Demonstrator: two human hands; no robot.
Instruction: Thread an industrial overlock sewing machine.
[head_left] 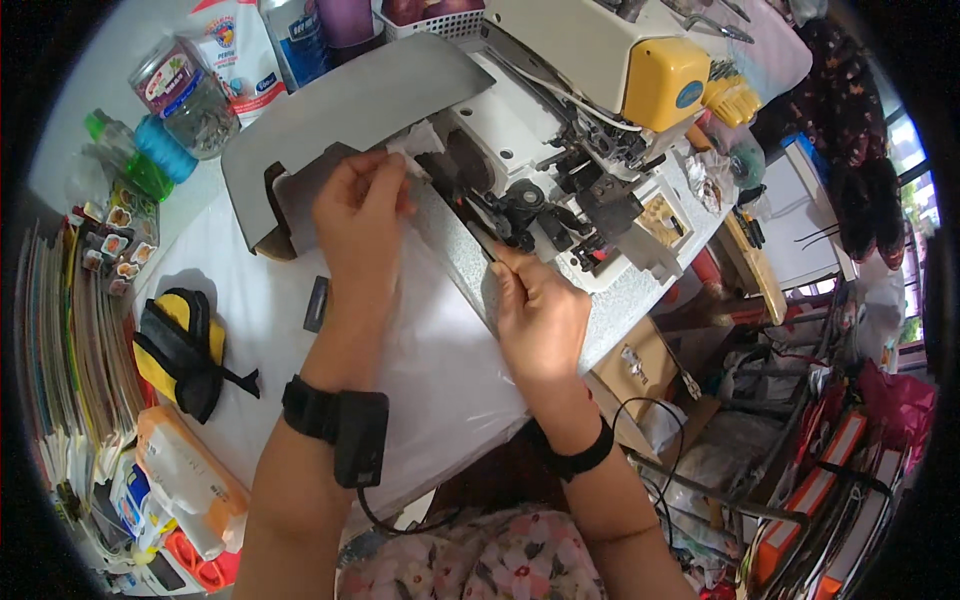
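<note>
A sewing machine (560,190) lies with its dark metal workings exposed, beyond my hands. My left hand (365,200) is closed in a pinch on a crumpled white piece of tissue or cloth (425,138), beside the machine's left side. Under and behind it leans a large grey cover panel (340,95). My right hand (545,315) is closed at the machine's near edge, thumb and fingers pressed together. A thin dark piece (487,240) shows at its fingertips, but its kind is hidden. Black straps circle both wrists, the left one carrying a black box (360,435).
A yellow and black pouch (180,345) lies on the white table sheet at left, near a small dark flat piece (316,303). Jars, thread and bottles stand at the back left. Stacked papers (75,350) line the left side. Foil (710,180) lies right of the machine.
</note>
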